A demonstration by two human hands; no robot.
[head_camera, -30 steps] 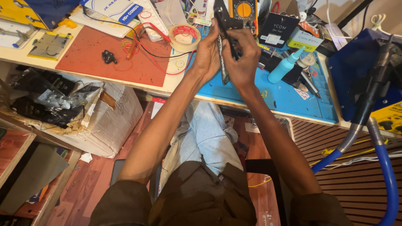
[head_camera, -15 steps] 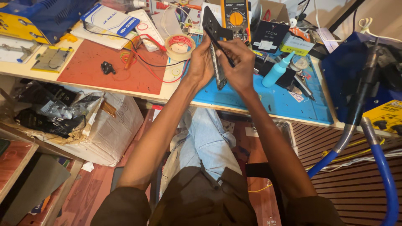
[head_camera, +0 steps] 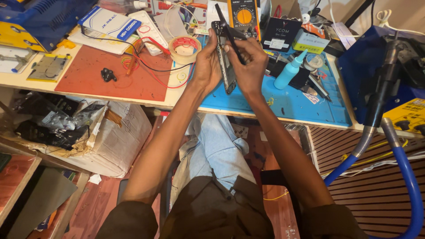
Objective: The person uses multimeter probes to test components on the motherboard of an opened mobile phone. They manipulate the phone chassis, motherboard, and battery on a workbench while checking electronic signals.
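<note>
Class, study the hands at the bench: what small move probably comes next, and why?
Probably a gentle lever of the black tool along the phone edge. The left hand steadies the phone upright over the blue mat, and the right hand sets the tool tip against its top.

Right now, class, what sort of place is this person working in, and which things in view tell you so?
Probably an electronics repair bench. The left hand and right hand hold an opened phone over a blue work mat, with a yellow multimeter behind it.
</note>
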